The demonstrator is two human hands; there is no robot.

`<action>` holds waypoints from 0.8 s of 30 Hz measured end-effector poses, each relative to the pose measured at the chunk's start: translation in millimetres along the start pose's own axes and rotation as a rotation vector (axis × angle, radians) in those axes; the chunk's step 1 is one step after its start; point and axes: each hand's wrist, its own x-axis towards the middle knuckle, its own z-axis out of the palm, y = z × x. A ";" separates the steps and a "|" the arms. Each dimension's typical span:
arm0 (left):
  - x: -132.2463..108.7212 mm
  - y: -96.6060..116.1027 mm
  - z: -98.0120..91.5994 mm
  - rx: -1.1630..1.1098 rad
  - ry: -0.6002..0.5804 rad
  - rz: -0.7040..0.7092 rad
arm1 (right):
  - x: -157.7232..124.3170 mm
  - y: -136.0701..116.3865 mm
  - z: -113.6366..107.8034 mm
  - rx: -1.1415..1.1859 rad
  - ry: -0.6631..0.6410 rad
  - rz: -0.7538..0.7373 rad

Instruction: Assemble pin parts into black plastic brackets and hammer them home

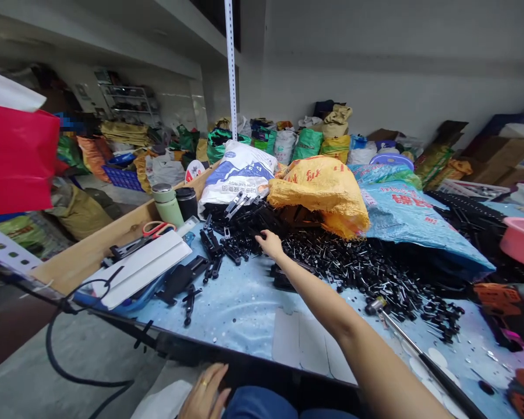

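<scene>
My right hand (271,244) reaches across the table to the edge of a heap of black plastic parts (262,215). Its thumb and forefinger look slightly apart, and I see nothing held between them; the other fingers are partly hidden. Just left of it lie several black clip-like parts (213,247). To its right spreads a pile of small black pieces with metal pins (353,265). My left hand (207,391), with a ring on one finger, rests low near my lap below the table edge. Its fingers are stretched out, and it holds nothing.
Behind the heap slump a white sack (240,166), a yellow sack (323,189) and a blue sack (419,221). A hammer (413,343) and orange power tools (502,302) lie right. At left are scissors (159,228), a green flask (168,206) and a hanging black cable (52,349).
</scene>
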 end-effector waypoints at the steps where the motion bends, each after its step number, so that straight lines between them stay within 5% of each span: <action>1: 16.9 7.4 -2.9 -0.049 0.042 -0.003 | -6.2 3.7 -5.7 0.034 -0.016 -0.019; 7: 114.6 39.5 1.5 -0.500 0.111 -0.341 | -80.3 34.2 -25.1 0.149 -0.168 -0.127; 11: 181.1 45.6 22.2 -0.991 0.125 -0.806 | -98.9 30.5 -10.7 0.124 -0.163 -0.228; 13: 205.9 41.6 28.4 -1.132 0.152 -0.983 | -86.0 23.7 -6.0 0.087 -0.134 -0.292; 16: 224.0 29.5 28.4 -1.143 0.181 -1.056 | -47.2 18.1 -11.8 -0.002 -0.038 -0.302; 20: 220.0 19.1 24.4 -1.057 0.208 -1.082 | 12.3 23.0 -31.2 -0.145 0.115 -0.165; 24: 209.0 23.9 23.0 -0.972 0.213 -1.000 | 48.5 26.7 -43.3 -0.271 0.129 -0.083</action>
